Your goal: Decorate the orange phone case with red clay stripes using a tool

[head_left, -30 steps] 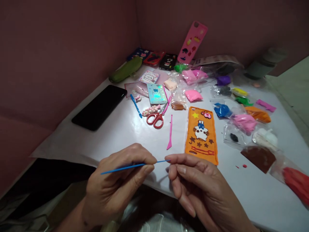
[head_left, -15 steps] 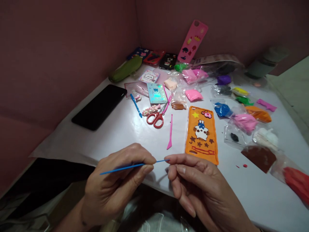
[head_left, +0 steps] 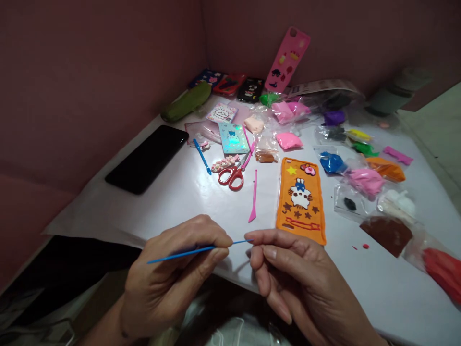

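My left hand (head_left: 176,269) pinches a thin blue modelling tool (head_left: 180,254) between thumb and fingertips, its long end pointing left across the hand. The tool's narrow tip meets the index fingertip of my right hand (head_left: 295,274). That hand is loosely curled, the index finger stretched out and the lower fingers apart; anything tiny on the fingertip is too small to make out. Just beyond the right hand lies an orange phone case (head_left: 300,202) decorated with a white cat figure, a yellow star, brown stars and a red ribbon outline. A pink modelling tool (head_left: 254,197) rests to its left.
Red-handled scissors (head_left: 231,177), another blue tool (head_left: 202,156) and a black phone (head_left: 147,158) lie to the left. Several bags of coloured clay (head_left: 365,181) spread over the right side. A pink case (head_left: 288,60) leans on the wall; small red bits (head_left: 365,246) lie at right.
The blue tool's long end has dipped very slightly downward. Both hands keep almost the same place, with the tip still at the right index finger.
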Action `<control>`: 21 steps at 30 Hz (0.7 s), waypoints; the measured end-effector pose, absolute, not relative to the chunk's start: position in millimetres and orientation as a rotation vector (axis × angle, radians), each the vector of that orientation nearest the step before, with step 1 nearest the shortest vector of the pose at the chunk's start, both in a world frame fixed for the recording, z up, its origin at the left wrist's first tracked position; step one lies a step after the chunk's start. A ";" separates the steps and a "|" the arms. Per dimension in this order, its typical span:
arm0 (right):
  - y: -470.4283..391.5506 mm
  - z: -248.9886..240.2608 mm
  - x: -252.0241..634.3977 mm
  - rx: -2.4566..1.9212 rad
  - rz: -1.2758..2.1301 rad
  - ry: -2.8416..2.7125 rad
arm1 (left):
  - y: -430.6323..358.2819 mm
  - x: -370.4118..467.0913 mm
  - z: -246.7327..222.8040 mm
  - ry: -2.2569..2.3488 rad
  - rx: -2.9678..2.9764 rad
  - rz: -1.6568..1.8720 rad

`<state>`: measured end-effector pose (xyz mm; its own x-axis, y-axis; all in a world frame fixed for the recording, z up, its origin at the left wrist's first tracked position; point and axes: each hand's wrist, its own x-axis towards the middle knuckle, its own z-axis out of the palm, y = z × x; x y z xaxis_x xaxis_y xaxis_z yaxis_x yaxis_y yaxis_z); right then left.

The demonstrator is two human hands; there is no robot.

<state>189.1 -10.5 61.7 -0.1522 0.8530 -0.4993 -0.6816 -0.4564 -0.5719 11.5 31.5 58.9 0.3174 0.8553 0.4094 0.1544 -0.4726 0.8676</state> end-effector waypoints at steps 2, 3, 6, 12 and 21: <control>-10.2 61.6 188.4 -0.976 1.806 -0.263 | 31.6 9.9 58.7 0.866 1.850 1.199; -10.0 61.6 188.2 -0.977 1.805 -0.268 | 31.9 9.2 58.6 0.854 1.854 1.194; -9.8 61.6 188.6 -0.986 1.806 -0.272 | 32.8 8.7 58.4 0.862 1.858 1.177; -10.0 62.2 189.6 -0.983 1.808 -0.279 | 31.4 9.8 58.1 0.922 1.863 1.190; -9.6 61.5 188.4 -0.990 1.798 -0.271 | 32.3 9.5 56.2 0.896 1.856 1.179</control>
<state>188.4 -9.6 61.5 -0.1409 0.8546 -0.4997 -0.6696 -0.4541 -0.5877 9.5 32.3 56.2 0.3308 0.8520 0.4058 0.1628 -0.4750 0.8648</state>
